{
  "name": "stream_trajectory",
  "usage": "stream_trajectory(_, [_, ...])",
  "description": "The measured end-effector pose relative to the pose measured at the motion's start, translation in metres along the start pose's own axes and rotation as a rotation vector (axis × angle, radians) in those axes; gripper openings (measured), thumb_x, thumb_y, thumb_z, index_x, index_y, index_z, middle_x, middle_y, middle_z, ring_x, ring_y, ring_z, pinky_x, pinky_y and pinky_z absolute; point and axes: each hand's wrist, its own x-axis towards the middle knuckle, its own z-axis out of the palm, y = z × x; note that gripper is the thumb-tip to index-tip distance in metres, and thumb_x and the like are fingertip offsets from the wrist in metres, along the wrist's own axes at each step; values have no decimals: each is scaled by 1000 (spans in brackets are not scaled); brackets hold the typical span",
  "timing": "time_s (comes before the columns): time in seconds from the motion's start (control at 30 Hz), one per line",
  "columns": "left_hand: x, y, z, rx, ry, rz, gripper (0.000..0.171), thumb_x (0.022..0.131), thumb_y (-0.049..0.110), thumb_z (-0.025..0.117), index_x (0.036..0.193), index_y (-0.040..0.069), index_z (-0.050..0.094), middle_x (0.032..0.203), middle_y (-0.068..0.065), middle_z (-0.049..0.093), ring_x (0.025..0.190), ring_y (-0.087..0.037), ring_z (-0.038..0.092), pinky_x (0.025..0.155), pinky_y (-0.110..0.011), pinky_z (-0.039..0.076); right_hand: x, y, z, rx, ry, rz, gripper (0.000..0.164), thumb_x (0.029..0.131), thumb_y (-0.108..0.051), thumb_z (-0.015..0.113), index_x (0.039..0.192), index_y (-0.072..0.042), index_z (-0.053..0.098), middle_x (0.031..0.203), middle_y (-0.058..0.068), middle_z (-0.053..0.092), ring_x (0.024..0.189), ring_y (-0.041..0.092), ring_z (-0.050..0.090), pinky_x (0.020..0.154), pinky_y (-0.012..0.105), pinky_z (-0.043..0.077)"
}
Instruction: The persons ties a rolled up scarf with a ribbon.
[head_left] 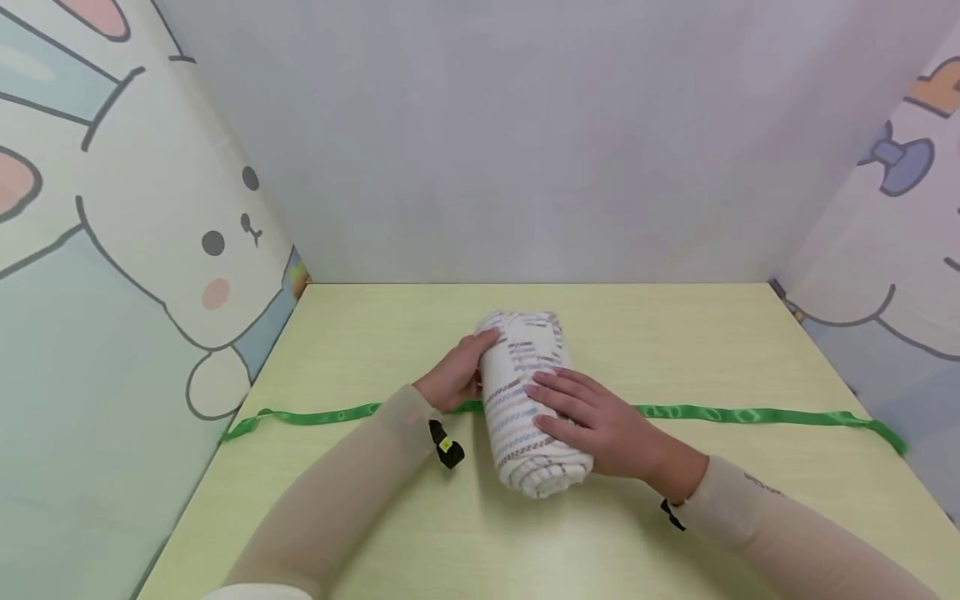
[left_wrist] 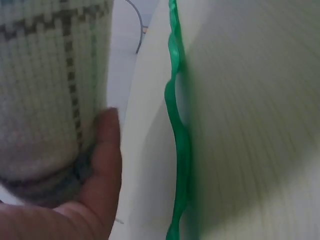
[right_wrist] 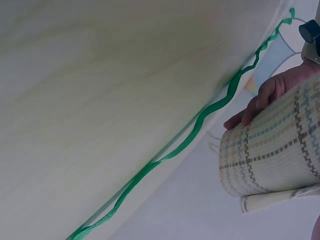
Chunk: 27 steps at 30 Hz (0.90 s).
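A rolled-up towel (head_left: 528,400), white with striped checks in blue and brown, is held between both hands above the table. My left hand (head_left: 456,375) grips its far left side, thumb on top and fingers partly hidden beneath. The left wrist view shows that thumb (left_wrist: 107,150) along the roll's side. My right hand (head_left: 611,425) holds the near right side, its fingers spread round the top. A loose edge of the towel (right_wrist: 280,197) sticks out in the right wrist view. The roll's spiral end faces me.
A green ribbon (head_left: 738,414) runs wavily across the pale wooden table (head_left: 360,333) from side to side, passing under the towel. A plain pale wall (head_left: 525,150) stands behind; side walls with cartoon animals (head_left: 172,208) flank the table.
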Motion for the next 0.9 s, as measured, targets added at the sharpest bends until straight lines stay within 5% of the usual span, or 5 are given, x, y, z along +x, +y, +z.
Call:
stream_trajectory(0.13, [9,-1,10,-117,-7,-1,65,98,55,63,142,10,47,123,-14,63,105,-26,67,85,-42,58,-1,-1,1,-15,5,-10,48,105,-39,60,137,-3,56,143,25,56,134,44,50,116,56,34])
stream_trajectory(0.3, [12,2,22,-180,121,-4,71,91,44,75,142,16,35,120,-10,63,99,-23,68,84,-38,58,-1,-1,-1,-20,10,6,49,105,-39,61,137,-3,55,144,25,55,135,43,50,116,55,34])
stream_trajectory(0.5, [9,7,24,-149,191,-6,75,89,42,77,143,16,32,124,-14,62,99,-26,68,82,-40,59,-2,-2,-5,4,-23,81,51,104,-40,60,139,-3,53,147,23,52,137,42,48,119,50,31])
stream_trajectory(0.9, [14,10,24,28,164,-20,75,91,43,77,142,15,29,124,-18,62,97,-30,72,80,-45,61,-7,-8,3,-99,-82,56,48,106,-43,52,140,-8,56,147,18,54,131,37,54,100,52,46])
